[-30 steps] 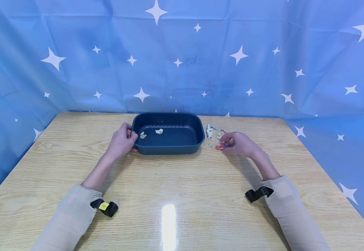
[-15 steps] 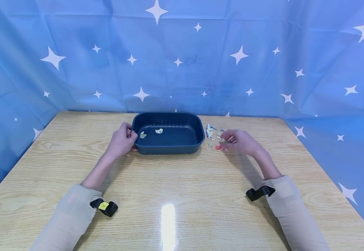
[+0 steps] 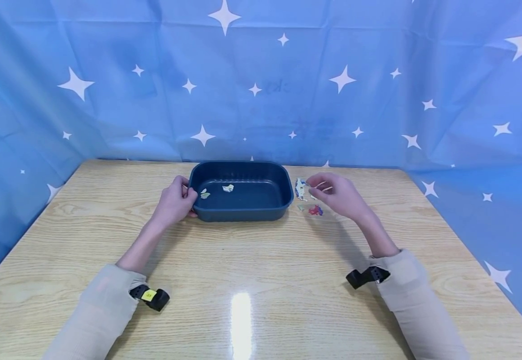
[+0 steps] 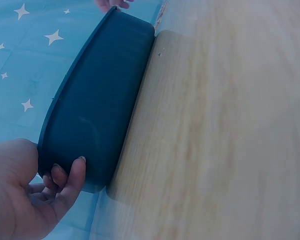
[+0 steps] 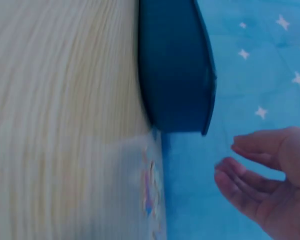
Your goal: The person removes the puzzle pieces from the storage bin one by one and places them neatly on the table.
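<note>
A dark blue-green rectangular plastic basin [image 3: 243, 215] stands near the back of the table. My left hand [image 3: 175, 200] grips its left end, with curled fingers against the wall in the left wrist view. Inside lie a whitish scrap [image 3: 228, 188] and a yellow-green scrap [image 3: 204, 195]. Right of the basin, a white-and-blue scrap [image 3: 299, 190], a red-and-blue scrap [image 3: 316, 210] and a small green scrap [image 3: 301, 207] rest on the wood. My right hand [image 3: 339, 196] hovers over these, partly hiding another pale piece. Thumb and fingers stand apart in the right wrist view, nothing between them.
The wooden table [image 3: 252, 265] carries a bright light reflection in front. A blue cloth [image 3: 252, 115] with white stars hangs behind and at both sides. Each sleeve has a black wrist camera [image 3: 369, 276] strapped to it.
My right hand has risen off the red-and-blue scrap and moved back and slightly left, above the paler scraps. The red-and-blue scrap stays on the table. My left hand and the basin have not moved.
</note>
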`<state>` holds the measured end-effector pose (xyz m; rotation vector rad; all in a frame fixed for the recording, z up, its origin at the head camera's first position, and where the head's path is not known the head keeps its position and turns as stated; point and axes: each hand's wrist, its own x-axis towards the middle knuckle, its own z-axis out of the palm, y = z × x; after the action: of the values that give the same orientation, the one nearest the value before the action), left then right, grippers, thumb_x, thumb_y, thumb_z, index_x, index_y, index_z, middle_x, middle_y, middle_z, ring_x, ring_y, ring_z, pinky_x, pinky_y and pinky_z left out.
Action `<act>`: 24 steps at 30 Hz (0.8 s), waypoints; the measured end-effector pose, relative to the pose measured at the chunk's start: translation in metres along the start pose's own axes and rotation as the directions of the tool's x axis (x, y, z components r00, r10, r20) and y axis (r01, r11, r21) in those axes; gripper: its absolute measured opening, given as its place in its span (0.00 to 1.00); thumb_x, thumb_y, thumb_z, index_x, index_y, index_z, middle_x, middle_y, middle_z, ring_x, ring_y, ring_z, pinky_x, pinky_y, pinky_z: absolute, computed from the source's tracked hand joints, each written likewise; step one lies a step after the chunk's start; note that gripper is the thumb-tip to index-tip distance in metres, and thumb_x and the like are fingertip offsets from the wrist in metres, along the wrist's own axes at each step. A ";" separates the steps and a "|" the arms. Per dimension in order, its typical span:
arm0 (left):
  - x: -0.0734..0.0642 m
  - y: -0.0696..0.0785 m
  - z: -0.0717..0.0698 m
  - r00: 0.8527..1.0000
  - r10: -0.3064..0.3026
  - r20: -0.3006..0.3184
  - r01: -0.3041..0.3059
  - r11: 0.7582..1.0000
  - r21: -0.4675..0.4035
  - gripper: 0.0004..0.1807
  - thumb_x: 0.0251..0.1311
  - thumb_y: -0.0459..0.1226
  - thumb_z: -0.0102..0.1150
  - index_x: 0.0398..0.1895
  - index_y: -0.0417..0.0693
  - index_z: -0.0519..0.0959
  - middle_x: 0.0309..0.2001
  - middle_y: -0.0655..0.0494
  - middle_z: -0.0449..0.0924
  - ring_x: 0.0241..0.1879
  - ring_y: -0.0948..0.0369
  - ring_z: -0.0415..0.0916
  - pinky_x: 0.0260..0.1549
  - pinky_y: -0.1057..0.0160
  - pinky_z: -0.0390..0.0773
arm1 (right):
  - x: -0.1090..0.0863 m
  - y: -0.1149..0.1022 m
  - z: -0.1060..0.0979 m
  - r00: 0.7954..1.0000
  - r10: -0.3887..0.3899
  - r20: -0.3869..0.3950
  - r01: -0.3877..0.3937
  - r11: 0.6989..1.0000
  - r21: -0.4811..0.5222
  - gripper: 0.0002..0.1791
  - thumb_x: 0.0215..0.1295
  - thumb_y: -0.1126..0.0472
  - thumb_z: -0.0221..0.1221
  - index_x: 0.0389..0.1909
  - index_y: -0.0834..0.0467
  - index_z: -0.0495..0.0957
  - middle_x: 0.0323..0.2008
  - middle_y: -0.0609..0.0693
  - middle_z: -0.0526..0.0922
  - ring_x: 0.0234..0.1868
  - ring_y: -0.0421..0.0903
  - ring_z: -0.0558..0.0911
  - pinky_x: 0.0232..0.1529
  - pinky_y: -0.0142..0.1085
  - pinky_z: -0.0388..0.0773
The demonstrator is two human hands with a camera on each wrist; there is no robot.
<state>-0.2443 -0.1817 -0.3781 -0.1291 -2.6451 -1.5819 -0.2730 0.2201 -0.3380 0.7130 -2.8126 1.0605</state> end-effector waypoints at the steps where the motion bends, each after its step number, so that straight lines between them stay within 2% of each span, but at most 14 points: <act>1: 0.000 0.000 0.000 1.000 0.000 0.000 0.000 1.000 -0.001 0.15 0.70 0.31 0.43 0.55 0.27 0.66 0.31 0.45 0.73 0.20 0.54 0.83 0.24 0.58 0.89 | 0.001 -0.003 0.001 1.000 -0.008 -0.007 0.008 1.000 0.009 0.13 0.72 0.64 0.59 0.52 0.66 0.81 0.50 0.62 0.83 0.48 0.56 0.84 0.52 0.51 0.84; 10: 0.002 -0.002 0.001 1.000 0.003 -0.007 -0.003 1.000 0.010 0.15 0.70 0.31 0.43 0.54 0.28 0.66 0.31 0.46 0.73 0.19 0.56 0.83 0.23 0.59 0.88 | 0.008 -0.032 0.013 0.996 -0.090 -0.027 0.092 0.994 0.065 0.14 0.70 0.65 0.61 0.53 0.66 0.81 0.49 0.60 0.84 0.44 0.52 0.83 0.51 0.48 0.84; 18: 0.002 -0.001 0.000 1.000 -0.005 -0.005 0.005 1.000 0.015 0.16 0.70 0.32 0.43 0.55 0.29 0.67 0.31 0.45 0.71 0.19 0.55 0.83 0.24 0.58 0.89 | 0.016 -0.045 0.027 0.993 -0.114 0.023 0.112 0.990 0.088 0.16 0.71 0.65 0.60 0.56 0.65 0.80 0.51 0.61 0.83 0.47 0.51 0.82 0.53 0.46 0.83; 24: 0.001 0.000 0.001 1.000 -0.007 -0.004 0.007 1.000 0.016 0.16 0.70 0.32 0.43 0.55 0.29 0.66 0.32 0.45 0.72 0.20 0.52 0.84 0.24 0.58 0.89 | 0.026 -0.051 0.041 0.991 -0.122 0.052 0.116 0.988 0.099 0.15 0.71 0.65 0.60 0.55 0.65 0.80 0.49 0.60 0.83 0.46 0.50 0.81 0.51 0.43 0.83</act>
<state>-0.2455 -0.1807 -0.3787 -0.1159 -2.6577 -1.5613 -0.2694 0.1498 -0.3320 0.9228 -2.7407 1.1792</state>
